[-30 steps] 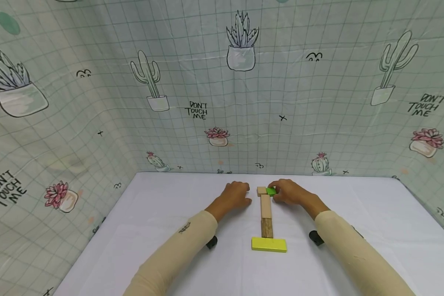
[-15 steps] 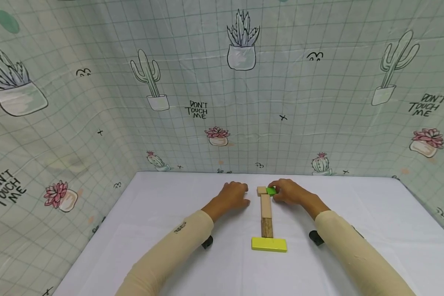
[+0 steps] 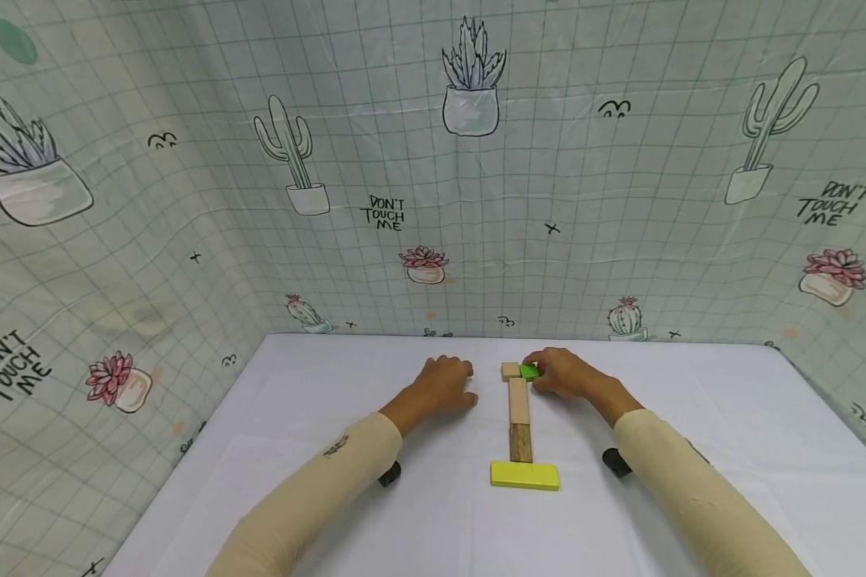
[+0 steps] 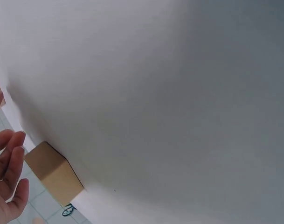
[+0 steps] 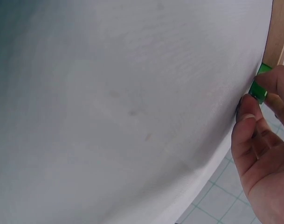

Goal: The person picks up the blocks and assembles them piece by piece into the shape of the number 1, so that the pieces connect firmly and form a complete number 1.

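Note:
My right hand [image 3: 563,373] pinches a small green block [image 3: 529,372] between thumb and fingers, partly covering it; the right wrist view shows the green block [image 5: 260,88] at the fingertips. Against its left side sits a small tan wooden block [image 3: 510,371]. Below these two, a light wooden block [image 3: 519,401] and a darker grained wooden block [image 3: 520,443] lie end to end in a column. A yellow block [image 3: 524,476] lies crosswise at the column's near end. My left hand [image 3: 442,385], fingers loosely bent and holding nothing, is left of the tan block, apart from it.
The blocks lie on a white-covered table [image 3: 469,529]. Behind and to the left hangs a gridded cloth [image 3: 534,296] printed with cactus pots. Dark devices sit at the left wrist [image 3: 390,474] and the right wrist [image 3: 617,462].
My left hand has drawn back a little to the left, away from the tan block. The right hand stays at the green block, and the blocks have not visibly shifted.

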### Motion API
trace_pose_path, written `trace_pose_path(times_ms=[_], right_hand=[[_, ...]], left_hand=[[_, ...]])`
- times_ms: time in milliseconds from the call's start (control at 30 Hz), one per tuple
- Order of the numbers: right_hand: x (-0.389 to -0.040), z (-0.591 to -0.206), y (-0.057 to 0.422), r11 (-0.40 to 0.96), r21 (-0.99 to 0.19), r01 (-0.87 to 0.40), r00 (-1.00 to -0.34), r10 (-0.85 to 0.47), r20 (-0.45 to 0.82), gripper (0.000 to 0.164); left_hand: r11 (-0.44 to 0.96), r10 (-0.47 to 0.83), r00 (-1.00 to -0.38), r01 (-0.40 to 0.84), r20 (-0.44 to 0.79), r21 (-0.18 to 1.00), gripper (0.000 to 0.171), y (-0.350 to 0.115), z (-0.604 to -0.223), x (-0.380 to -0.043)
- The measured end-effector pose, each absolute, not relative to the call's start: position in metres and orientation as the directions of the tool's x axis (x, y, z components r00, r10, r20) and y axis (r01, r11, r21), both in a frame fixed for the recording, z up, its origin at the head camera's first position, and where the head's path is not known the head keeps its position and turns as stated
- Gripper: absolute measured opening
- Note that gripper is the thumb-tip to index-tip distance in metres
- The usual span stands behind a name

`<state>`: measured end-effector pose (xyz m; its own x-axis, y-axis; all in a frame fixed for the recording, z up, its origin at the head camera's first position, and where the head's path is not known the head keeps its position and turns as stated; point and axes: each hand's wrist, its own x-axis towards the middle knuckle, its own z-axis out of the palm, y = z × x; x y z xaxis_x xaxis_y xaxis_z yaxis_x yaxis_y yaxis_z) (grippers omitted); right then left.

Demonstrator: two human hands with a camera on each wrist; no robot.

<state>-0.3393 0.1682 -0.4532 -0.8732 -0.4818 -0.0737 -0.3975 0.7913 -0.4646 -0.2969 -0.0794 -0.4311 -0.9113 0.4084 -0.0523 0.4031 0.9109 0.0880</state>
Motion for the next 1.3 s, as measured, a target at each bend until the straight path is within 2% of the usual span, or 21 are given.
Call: trace_pose_path(times_ms=[267, 533, 1300], right_hand=[[-0.339, -0.452, 0.168, 0.789, -0.473, -0.391, -0.873, -0.48, -0.08, 0.042], [-0.338, -0.451, 0.167, 0.796, -0.47, -0.383, -0.874, -0.476, -0.094, 0.042], [-0.34, -0.453, 0.169, 0.797, -0.47, -0.379, -0.876, -0.473, -0.094, 0.043]], left_hand=[[0.905, 0.425, -0.904, 0.422, -0.046, 0.054, 0.046, -0.089, -0.427, -0.289], [0.904, 0.425, -0.904, 0.422, -0.039, 0.069, 0.048, -0.102, -0.43, -0.285], [0.905, 0.424, -0.903, 0.419, -0.063, 0.077, 0.061, -0.123, -0.429, -0.273]])
